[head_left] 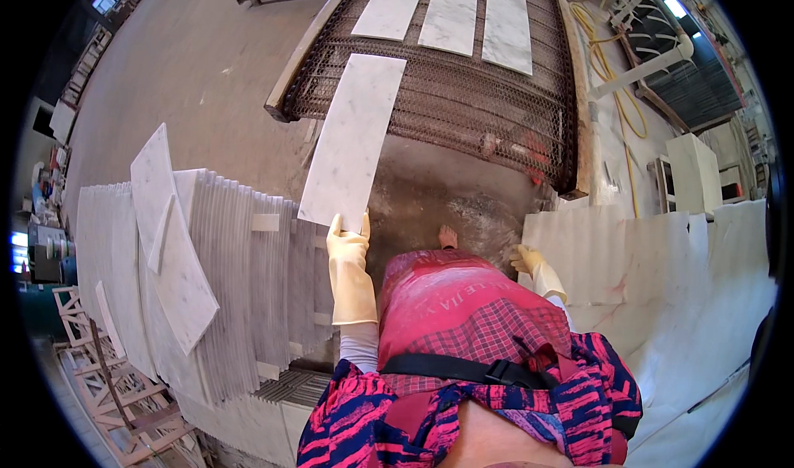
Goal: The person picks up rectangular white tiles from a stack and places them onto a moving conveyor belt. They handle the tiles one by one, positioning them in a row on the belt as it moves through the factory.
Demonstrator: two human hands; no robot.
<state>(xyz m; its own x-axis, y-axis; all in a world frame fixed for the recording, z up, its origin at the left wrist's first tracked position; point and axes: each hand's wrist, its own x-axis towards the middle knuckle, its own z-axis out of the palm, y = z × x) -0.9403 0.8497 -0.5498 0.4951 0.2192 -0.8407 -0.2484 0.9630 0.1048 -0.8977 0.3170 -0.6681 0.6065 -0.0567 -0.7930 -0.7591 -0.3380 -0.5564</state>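
"What's right up close to you?"

"My shirt [356,414], pink and dark blue. Then a black strap [447,366] around my middle, and my red apron [451,290] below that. My bare foot [447,236] pokes out past the apron."

"What is your left hand [349,257] doing?"

"It has a yellow glove on. It is closed on the near end of the long slab [354,141], with the thumb and a finger at the edge. The slab is white with soft grey marks."

"Where is the slab?"

"In front of me, a bit to the left. Its far end is over the mesh belt [471,108], and its near end sticks out past the belt, over the floor [413,187]. More white slabs [451,13] lie on the belt, farther off."

"And your right hand [529,261]?"

"It has a yellow glove too. It is down beside my apron, near the edge of the pale sheet [595,257], with its fingers bent a bit. I can't tell if it holds anything."

"What's on your left?"

"A big stack [240,245] of thin slabs standing up side by side. A loose piece [186,294] lies across the top."
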